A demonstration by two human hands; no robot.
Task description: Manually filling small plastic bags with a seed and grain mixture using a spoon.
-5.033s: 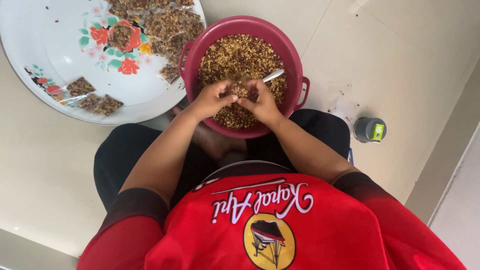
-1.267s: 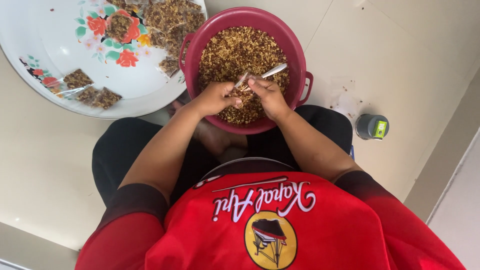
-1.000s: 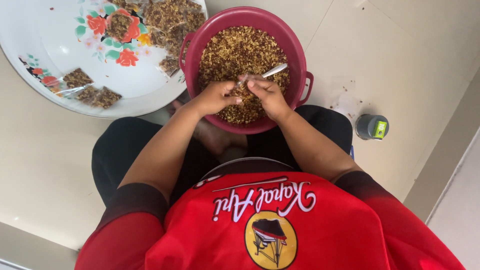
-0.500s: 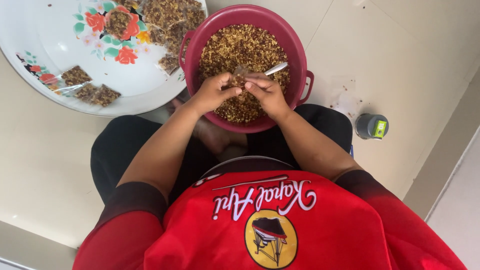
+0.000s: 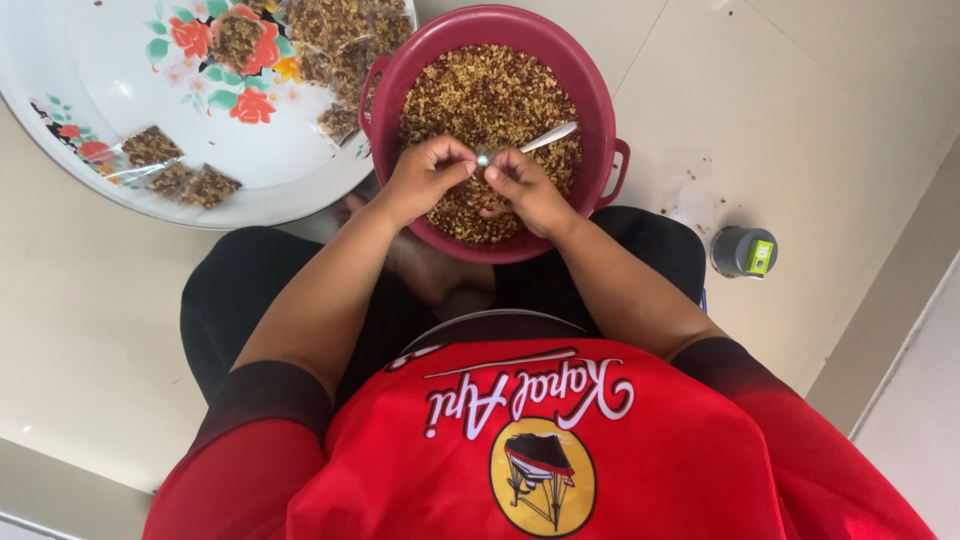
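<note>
A metal spoon (image 5: pixel 530 142) lies slantwise over the brown crumbly mix (image 5: pixel 487 95) that fills a round dark-red basin (image 5: pixel 597 110). Its handle points up and to the right toward the basin's far rim, and its near end runs into the fingers of the right hand (image 5: pixel 525 190), which is closed around it. The left hand (image 5: pixel 425 175) sits just beside the right, fingertips pinched together and meeting the right hand's fingertips at the spoon's lower end; whether something small is held between them I cannot tell. Both hands hover over the near half of the basin, above the mix, with the forearms coming in from the lower edge of the view.

The basin stands on a pale tiled floor (image 5: pixel 800 120) between the knees of the seated person, who wears black trousers and a red shirt (image 5: pixel 540 450). Touching the basin's left rim is a large white tray (image 5: pixel 150 100) painted with red and orange flowers. On the tray lie small clear packets of the same brown mix (image 5: pixel 180 175), some near its lower left edge and more heaped along its top right, next to the basin. Well to the right of the basin, on the floor, stands a small grey cylinder with a green label (image 5: pixel 743 251)
</note>
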